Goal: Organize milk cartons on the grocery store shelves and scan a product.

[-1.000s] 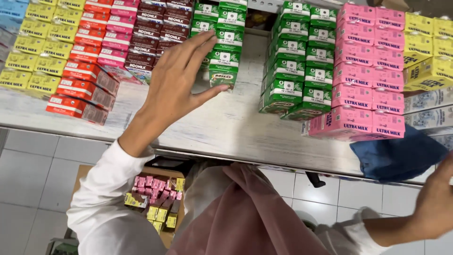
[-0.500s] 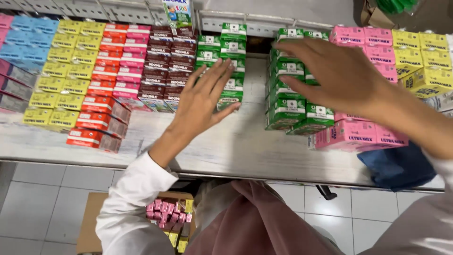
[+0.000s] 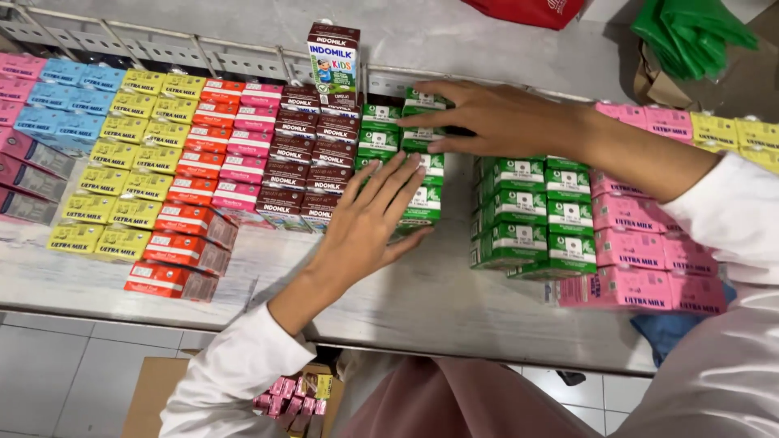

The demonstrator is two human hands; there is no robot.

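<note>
Shelf (image 3: 454, 300): a wide grey top, full of small drink cartons laid in colour rows.
Floor: pale tiles below, with a brown cardboard box (image 3: 150, 389) holding more little cartons.
Green cartons (image 3: 410, 158): one row in the middle of the shelf, between both hands.
Right hand (image 3: 495, 118): flat on the far end of that row, fingers spread, gripping nothing.
Left hand (image 3: 369, 219): flat on the near end, fingers open, gripping nothing.
Risk: I think a hard push could knock the row crooked or tip the brown carton (image 3: 333, 57) standing up behind.
</note>
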